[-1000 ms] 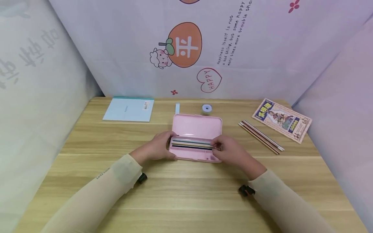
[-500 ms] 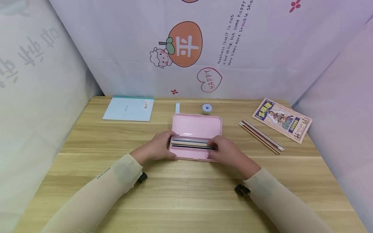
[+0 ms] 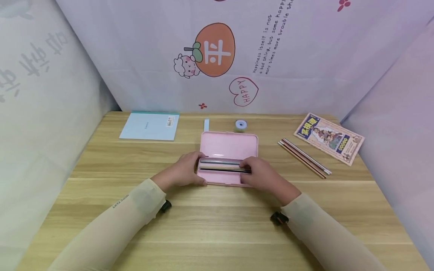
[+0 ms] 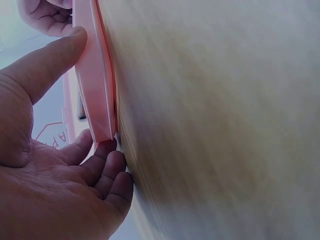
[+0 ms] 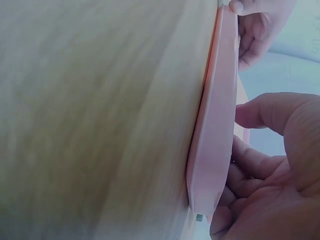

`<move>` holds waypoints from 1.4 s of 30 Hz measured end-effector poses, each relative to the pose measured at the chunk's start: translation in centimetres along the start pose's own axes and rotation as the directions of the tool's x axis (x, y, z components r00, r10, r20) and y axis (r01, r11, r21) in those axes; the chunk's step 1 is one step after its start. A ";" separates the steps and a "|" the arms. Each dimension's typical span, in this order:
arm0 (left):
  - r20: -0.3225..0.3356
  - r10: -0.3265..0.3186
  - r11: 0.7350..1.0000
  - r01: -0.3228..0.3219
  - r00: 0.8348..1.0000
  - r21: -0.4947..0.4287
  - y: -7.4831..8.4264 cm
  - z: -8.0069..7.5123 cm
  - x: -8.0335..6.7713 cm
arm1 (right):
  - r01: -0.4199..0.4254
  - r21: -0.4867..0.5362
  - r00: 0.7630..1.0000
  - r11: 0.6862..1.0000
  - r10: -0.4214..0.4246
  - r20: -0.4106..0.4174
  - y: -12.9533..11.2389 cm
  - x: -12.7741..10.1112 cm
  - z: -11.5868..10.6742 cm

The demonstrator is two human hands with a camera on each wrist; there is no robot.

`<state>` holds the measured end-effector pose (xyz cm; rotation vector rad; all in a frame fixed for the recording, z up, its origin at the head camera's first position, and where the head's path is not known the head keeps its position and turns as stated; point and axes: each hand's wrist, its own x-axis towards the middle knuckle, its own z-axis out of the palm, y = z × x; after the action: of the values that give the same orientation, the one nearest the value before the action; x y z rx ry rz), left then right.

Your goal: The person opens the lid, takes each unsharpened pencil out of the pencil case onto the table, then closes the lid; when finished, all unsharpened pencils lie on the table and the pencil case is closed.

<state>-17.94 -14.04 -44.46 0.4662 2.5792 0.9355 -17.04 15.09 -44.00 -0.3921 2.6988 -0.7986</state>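
Observation:
A pink pencil case (image 3: 229, 145) lies with its lid raised toward the back wall. Several pencils (image 3: 218, 165) lie lengthwise in its tray. My left hand (image 3: 183, 170) grips the left end of the case, thumb at the front edge and fingers round the far side. In the left wrist view the thumb and curled fingers touch the pink case wall (image 4: 95, 75). My right hand (image 3: 261, 174) reaches into the right end, with finger and thumb about the pencils' right ends. Those ends are hidden under it. The right wrist view shows its thumb and curled fingers by the case (image 5: 215, 115).
A light-blue notebook (image 3: 149, 126) lies at the back left. Behind the case are a pale blue strip (image 3: 207, 124) and a small round lavender item (image 3: 241, 125). Several loose pencils (image 3: 303, 158) and an illustrated booklet (image 3: 329, 138) lie to the right.
My right hand has shifted slightly left, deeper over the tray; the pencil it pinched at the case's right end now lies lower among the others. My left hand has stayed put.

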 end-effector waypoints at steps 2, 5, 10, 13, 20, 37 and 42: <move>0.001 0.003 1.000 -0.003 1.000 -0.002 0.0 0.0 0.0 | 0.006 0.007 1.000 1.000 -0.006 -0.008 -0.1 0.0 0.0; 0.004 0.001 1.000 -0.001 1.000 -0.008 0.1 0.0 0.0 | 0.018 0.008 1.000 1.000 -0.018 -0.014 0.0 0.1 0.1; 0.006 -0.004 1.000 0.004 1.000 -0.012 0.1 -0.1 -0.1 | 0.021 0.022 1.000 1.000 -0.021 -0.015 0.1 0.3 0.1; 0.004 -0.002 1.000 0.002 1.000 -0.012 0.1 -0.1 -0.1 | 0.030 0.020 0.999 0.999 -0.030 -0.015 0.2 0.4 0.1; 0.007 0.004 1.000 -0.004 1.000 -0.016 0.2 -0.2 -0.2 | 0.066 -0.044 0.998 0.997 -0.066 0.006 0.4 0.5 0.0; -0.003 0.007 1.000 -0.007 1.000 -0.001 -0.3 0.1 0.1 | 0.067 -0.012 0.998 0.998 -0.066 0.017 0.7 0.5 -0.1; -0.002 0.011 1.000 -0.011 1.000 -0.001 -0.3 0.1 0.1 | 0.087 0.035 0.996 0.996 -0.086 -0.036 1.0 0.3 -0.2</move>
<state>-18.06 -14.18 -44.77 0.4801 2.5801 0.9414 -17.61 15.89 -44.46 -0.4939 2.7106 -0.8846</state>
